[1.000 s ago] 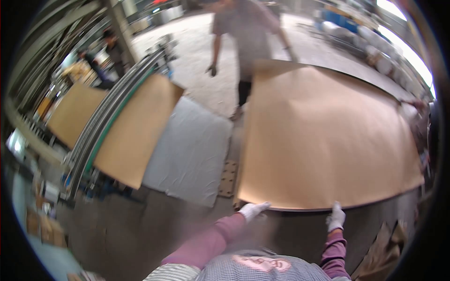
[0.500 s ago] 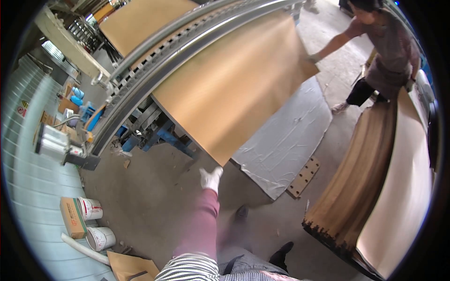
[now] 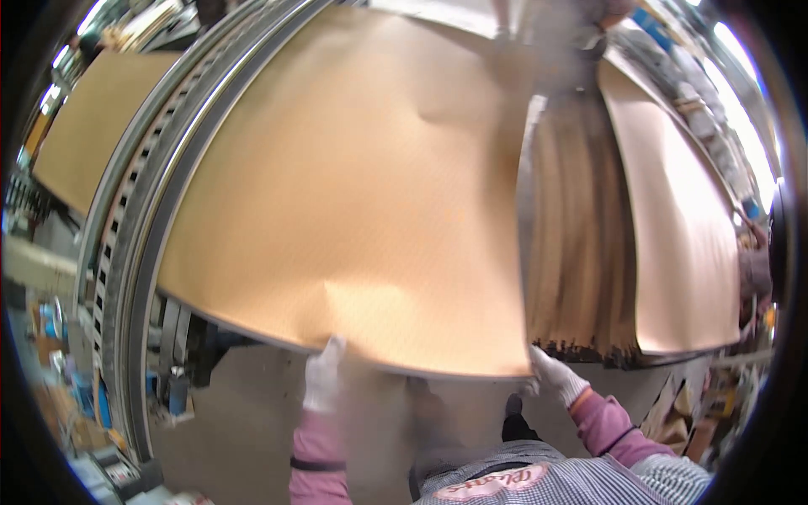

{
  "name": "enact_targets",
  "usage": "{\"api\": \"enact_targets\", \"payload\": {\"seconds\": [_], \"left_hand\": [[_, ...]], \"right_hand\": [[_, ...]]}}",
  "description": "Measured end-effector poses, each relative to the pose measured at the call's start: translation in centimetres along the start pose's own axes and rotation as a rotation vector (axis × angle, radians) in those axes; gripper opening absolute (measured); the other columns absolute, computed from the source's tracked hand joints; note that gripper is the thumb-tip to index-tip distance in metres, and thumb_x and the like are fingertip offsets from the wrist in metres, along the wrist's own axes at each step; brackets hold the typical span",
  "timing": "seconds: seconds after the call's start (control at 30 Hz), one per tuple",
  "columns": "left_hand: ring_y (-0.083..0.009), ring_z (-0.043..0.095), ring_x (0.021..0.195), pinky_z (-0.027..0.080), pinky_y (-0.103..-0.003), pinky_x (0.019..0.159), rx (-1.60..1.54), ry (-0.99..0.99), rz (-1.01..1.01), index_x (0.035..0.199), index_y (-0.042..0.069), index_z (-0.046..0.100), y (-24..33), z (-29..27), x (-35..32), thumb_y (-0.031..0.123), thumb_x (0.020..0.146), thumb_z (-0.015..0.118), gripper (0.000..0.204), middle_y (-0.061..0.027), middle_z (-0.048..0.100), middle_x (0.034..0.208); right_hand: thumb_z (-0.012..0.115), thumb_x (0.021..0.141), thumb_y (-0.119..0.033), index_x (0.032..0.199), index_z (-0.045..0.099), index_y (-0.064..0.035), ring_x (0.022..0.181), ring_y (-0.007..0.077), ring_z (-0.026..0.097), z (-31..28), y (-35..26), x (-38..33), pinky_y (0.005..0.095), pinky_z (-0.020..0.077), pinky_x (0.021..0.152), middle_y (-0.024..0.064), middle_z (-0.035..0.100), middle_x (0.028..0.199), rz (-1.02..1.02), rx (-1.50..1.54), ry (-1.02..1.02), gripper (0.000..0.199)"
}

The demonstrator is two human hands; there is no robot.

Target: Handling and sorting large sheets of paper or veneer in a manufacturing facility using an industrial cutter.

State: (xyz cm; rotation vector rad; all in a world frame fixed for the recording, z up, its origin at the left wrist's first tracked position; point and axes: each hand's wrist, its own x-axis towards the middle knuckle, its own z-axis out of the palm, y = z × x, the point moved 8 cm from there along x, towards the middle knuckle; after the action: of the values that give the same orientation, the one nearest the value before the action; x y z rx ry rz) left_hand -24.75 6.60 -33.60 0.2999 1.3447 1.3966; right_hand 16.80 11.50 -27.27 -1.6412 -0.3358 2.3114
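A large, thin tan sheet stretches from the machine's rail across the middle of the view. Its surface buckles near the front edge. My left hand, in a white glove, pinches that front edge, with a small crease rising beside the fingers. At the near right corner my right hand, gloved too, is closed on the sheet's edge; part of its fingers is hidden. Just beyond the sheet's right side lies a stack of brown sheets with dark, ragged near ends.
A long machine with a metal rail runs along the left. Behind it lies another tan sheet. A pale, curved sheet rests right of the stack. A co-worker, blurred, stands at the far end. Grey floor shows below.
The view has turned to the right. The sheet now reaches the brown stack. My right hand has come into view at its corner, while my left hand has stayed on the near edge.
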Motion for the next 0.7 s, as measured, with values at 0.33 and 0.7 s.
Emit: {"api": "enact_targets", "payload": {"seconds": [0.33,0.7], "left_hand": [[-0.0306,0.061,0.084,0.047,-0.044,0.075,0.561,-0.017,-0.380,0.104,0.003,0.059,5.1,9.8,-17.1,0.038,0.080,0.063,0.043,-0.0164,0.061,0.090],[-0.0178,0.043,0.043,0.031,-0.037,0.039,2.016,-0.119,1.350,0.121,0.021,0.057,10.3,37.1,-30.3,0.022,0.080,0.053,0.041,0.0008,0.041,0.056]], "right_hand": [[0.053,0.078,-0.011,0.101,0.061,0.0022,0.060,0.0038,0.044,1.2,-10.8,-23.1,0.0213,0.0373,0.054,-0.0050,0.054,0.073,-0.762,-0.502,0.343,0.028],[0.054,0.088,-0.018,0.111,0.057,0.0023,0.080,0.0073,0.054,-1.8,-14.2,-32.1,0.0241,0.0460,0.072,-0.0001,0.061,0.090,-0.888,-0.522,-0.145,0.031]]}}
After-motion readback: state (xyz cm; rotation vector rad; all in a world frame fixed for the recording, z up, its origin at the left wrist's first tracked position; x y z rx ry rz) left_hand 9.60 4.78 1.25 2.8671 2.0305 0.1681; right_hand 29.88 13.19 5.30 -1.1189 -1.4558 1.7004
